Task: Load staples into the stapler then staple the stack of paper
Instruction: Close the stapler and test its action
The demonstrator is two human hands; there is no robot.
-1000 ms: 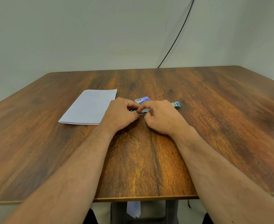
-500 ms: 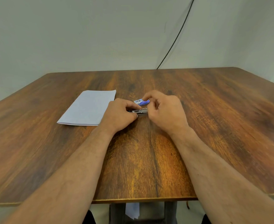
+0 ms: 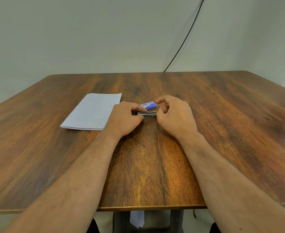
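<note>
Left hand point(image 3: 125, 119) gripped the stapler point(image 3: 146, 113) mid-worktop point(image 3: 222, 132), fingers covering its left end. Right hand point(image 3: 175, 115) hovered at the stapler's 3 o'clock, fingers curled; whether it held anything couldn't be told. Blue staple box point(image 3: 148, 105) lay just beyond at 12 o'clock. Paper stack point(image 3: 93, 111) sat at 9 o'clock, its corner hidden by the left hand. Black cable point(image 3: 185, 39) ran down the wall.
</note>
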